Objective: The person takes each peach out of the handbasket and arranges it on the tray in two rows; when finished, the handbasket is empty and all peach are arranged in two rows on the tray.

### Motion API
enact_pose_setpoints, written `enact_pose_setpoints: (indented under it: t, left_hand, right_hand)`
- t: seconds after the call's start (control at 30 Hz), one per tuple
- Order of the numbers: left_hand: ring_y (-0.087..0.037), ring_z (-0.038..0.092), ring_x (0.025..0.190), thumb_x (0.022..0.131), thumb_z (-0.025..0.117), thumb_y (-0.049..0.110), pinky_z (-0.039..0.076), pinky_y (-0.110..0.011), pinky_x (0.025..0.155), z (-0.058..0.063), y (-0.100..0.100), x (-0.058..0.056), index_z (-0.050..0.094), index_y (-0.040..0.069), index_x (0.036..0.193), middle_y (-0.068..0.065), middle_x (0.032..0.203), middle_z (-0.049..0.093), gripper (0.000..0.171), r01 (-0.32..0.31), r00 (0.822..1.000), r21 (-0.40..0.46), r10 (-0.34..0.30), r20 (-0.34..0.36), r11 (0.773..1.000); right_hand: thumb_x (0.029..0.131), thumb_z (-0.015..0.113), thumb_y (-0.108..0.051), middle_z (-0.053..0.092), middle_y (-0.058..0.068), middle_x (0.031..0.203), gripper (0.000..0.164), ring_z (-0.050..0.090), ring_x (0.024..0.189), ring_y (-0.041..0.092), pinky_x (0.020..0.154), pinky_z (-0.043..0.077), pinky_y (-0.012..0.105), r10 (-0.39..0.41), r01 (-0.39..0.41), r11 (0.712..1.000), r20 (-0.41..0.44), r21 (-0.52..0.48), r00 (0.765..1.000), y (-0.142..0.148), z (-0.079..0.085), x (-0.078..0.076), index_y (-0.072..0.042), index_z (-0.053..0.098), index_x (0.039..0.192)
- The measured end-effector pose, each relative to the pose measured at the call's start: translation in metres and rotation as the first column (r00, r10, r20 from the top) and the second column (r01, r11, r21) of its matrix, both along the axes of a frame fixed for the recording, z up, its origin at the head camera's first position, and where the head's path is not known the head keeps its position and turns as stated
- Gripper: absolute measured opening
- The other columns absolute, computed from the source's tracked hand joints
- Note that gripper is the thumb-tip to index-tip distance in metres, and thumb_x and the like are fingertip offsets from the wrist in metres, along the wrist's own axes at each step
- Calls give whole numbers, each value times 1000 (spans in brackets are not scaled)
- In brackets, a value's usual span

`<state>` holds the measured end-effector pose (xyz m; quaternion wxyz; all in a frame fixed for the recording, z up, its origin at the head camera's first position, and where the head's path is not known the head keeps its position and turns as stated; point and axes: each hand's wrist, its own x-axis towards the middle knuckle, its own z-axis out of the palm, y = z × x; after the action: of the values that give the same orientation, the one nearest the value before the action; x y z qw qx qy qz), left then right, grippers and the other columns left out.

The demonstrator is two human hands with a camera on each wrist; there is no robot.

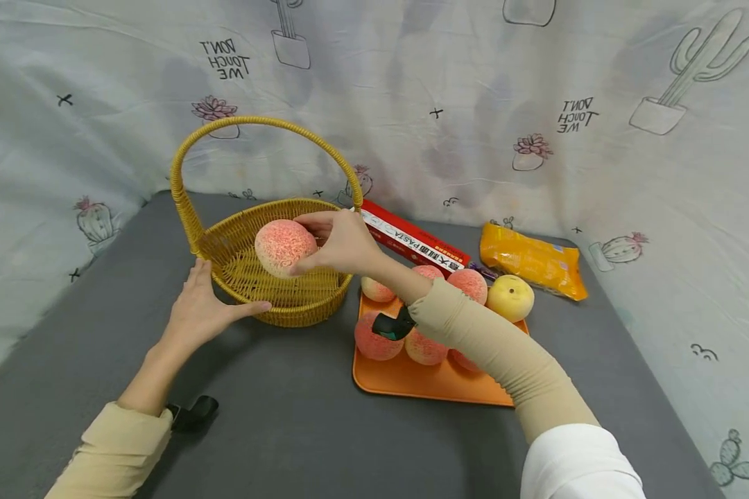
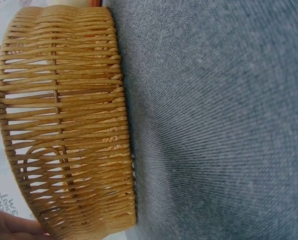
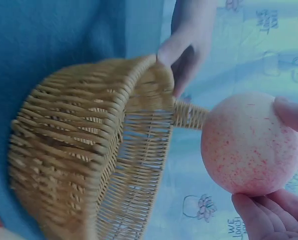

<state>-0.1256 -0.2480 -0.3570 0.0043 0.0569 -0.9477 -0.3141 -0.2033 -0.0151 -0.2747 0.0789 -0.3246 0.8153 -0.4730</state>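
Observation:
My right hand (image 1: 346,244) holds a pink speckled peach (image 1: 282,248) between thumb and fingers, above the opening of a yellow wicker basket (image 1: 274,315). In the right wrist view the peach (image 3: 251,145) is up close, apart from the basket (image 3: 63,135), with thumb and fingertips on opposite sides. At the basket's near left, my left hand (image 1: 202,305) touches the rim, its fingers near the handle's base and its thumb stretched along the front. The left wrist view shows the basket's woven side (image 2: 63,125) with that hand's fingers at the rim. Inside, the woven floor shows.
Right of the basket, an orange tray (image 1: 424,388) bears several peaches (image 1: 377,339) and a yellow round fruit (image 1: 510,298), partly hidden by my right forearm. Behind it lie a red pasta box (image 1: 412,235) and an orange packet (image 1: 530,260). A printed cloth (image 1: 412,104) hangs behind the grey table.

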Motion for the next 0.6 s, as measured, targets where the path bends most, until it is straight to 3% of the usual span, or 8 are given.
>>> enact_pose_setpoints:
  t: [0.13, 0.27, 0.6]
  left_hand:
    - [-58, 3, 138, 73, 73, 65, 19, -73, 102, -1, 0, 0, -4, -14, 149, -37, 153, -8, 134, 0, 1000, -6, 0, -7, 1000]
    - [-57, 3, 139, 73, 73, 66, 20, -73, 102, -3, 0, -1, -5, -13, 149, -35, 154, -10, 135, 3, 1000, -17, -4, -2, 1000]
    - [-57, 3, 138, 75, 70, 68, 19, -73, 102, -4, -2, 2, -6, -13, 149, -37, 153, -9, 134, 4, 1000, -30, -4, 8, 1000]
  right_hand:
    - [66, 88, -2, 66, 15, 121, 66, 66, 107, 17, 86, 53, 24, 15, -10, 993, 44, -116, 999, 25, -5, 12, 3, 62, 127]
    - [66, 87, 1, 67, 15, 119, 66, 67, 107, 19, 87, 54, 27, -2, 13, 987, 69, -162, 998, 51, -14, 22, 4, 62, 127]
    - [69, 85, 1, 66, 16, 122, 66, 64, 111, 25, 90, 53, 33, -102, 121, 985, 150, -124, 983, 122, -31, 48, 4, 60, 129]
